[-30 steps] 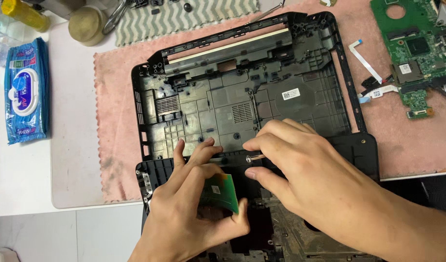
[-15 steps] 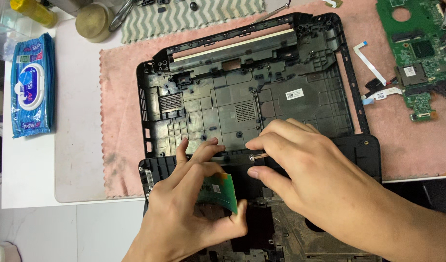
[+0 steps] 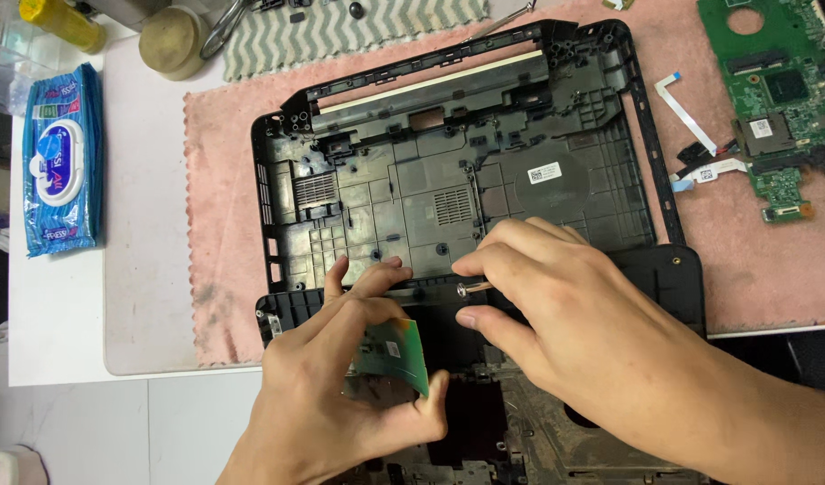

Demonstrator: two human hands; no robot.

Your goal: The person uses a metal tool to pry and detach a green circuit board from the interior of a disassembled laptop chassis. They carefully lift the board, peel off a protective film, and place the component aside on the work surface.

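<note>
Lay at far left on the white surface (image 3: 62, 314) a blue wipes pack (image 3: 62, 162), stood behind it a yellow bottle (image 3: 62, 22) and tan round lid (image 3: 172, 40), rested at right on the pink mat (image 3: 772, 260) a green circuit board (image 3: 776, 99), beside it white ribbon cables (image 3: 686, 112)

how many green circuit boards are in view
2. A small green circuit board is held in the left hand at the near edge of the black plastic laptop shell; a large green circuit board lies far right on the pink mat. Others may be hidden.

Bright even overhead light, soft faint shadows, mild sheen on black plastic, sharp focus throughout
</note>
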